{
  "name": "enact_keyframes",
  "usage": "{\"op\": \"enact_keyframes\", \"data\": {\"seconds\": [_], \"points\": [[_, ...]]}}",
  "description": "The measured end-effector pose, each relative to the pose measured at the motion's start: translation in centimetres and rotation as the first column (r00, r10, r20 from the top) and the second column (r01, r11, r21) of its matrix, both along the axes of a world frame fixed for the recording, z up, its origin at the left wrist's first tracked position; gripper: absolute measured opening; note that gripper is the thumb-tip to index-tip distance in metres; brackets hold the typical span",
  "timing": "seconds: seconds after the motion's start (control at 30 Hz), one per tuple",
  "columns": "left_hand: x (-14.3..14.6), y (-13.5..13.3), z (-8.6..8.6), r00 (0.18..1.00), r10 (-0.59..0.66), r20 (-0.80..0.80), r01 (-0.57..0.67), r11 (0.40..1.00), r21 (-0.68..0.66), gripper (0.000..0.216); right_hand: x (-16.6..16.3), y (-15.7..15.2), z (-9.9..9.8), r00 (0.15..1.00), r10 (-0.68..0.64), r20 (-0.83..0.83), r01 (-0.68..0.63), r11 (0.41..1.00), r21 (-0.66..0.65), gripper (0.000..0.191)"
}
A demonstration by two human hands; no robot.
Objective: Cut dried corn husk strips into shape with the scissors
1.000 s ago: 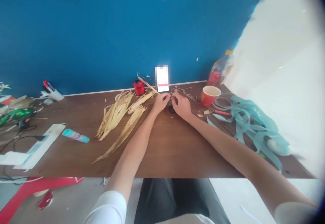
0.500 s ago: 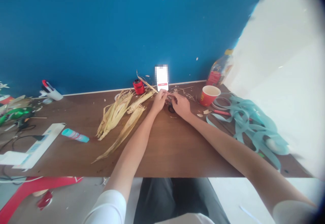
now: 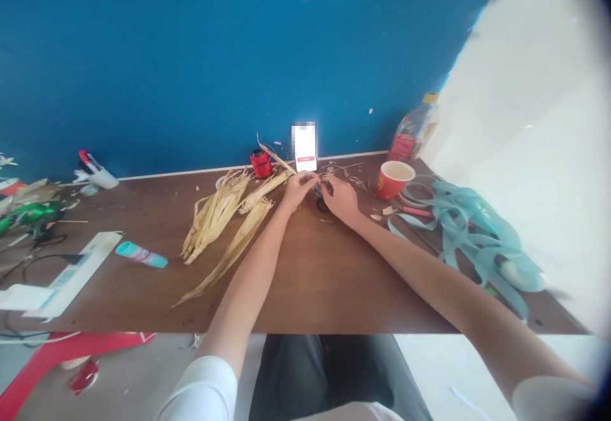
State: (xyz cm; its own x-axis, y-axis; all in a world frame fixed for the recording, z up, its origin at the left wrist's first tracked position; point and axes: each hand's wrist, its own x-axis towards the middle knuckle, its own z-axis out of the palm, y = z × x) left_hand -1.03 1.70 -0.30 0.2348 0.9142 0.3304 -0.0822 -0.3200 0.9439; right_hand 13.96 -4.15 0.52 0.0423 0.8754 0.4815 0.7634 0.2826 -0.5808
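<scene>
Both my hands meet at the far middle of the brown table point(image 3: 310, 275), just in front of a propped phone point(image 3: 304, 147). My left hand point(image 3: 298, 190) is closed in a pinch on a thin dry husk strip. My right hand point(image 3: 340, 198) is curled closed against it, and a small dark object point(image 3: 321, 203) shows between the hands; what the right fingers hold is too small to make out. A pile of pale dried corn husks point(image 3: 224, 217) lies to the left of my left hand.
A red paper cup point(image 3: 393, 180) and a plastic bottle point(image 3: 411, 130) stand at the right, beside teal paper strips point(image 3: 472, 236). A small red spool point(image 3: 261, 163) sits by the wall. A teal glue tube point(image 3: 141, 255), white box point(image 3: 67, 275), cables and a pen holder point(image 3: 98, 176) lie left.
My hands have shifted slightly toward the wall and closer together; the left hand's pinch has tightened. Nothing else on the table has moved.
</scene>
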Motion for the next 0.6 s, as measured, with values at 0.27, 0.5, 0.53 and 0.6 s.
{"op": "enact_keyframes", "data": {"seconds": [0.27,0.5,0.53,0.6], "points": [[0.2,-0.1,0.0,0.999,-0.049,-0.024,0.048,0.998,-0.05,0.028,0.1,0.1,-0.2,1.0,0.001,-0.004,-0.001,1.0,0.016,0.022],[0.1,-1.2,1.0,0.981,0.092,-0.171,-0.072,0.99,0.119,0.026,0.1,0.0,-0.1,0.999,-0.04,-0.026,0.041,0.999,0.02,0.021],[0.1,-1.6,1.4,0.964,0.173,-0.203,-0.139,0.975,0.172,0.028,0.2,-0.1,0.0,0.998,-0.056,-0.034,0.057,0.998,0.019,0.022],[0.7,-3.0,2.6,0.899,0.335,-0.282,-0.246,0.919,0.308,0.036,0.4,0.0,0.1,0.994,-0.098,-0.054,0.098,0.995,-0.003,0.022]]}}
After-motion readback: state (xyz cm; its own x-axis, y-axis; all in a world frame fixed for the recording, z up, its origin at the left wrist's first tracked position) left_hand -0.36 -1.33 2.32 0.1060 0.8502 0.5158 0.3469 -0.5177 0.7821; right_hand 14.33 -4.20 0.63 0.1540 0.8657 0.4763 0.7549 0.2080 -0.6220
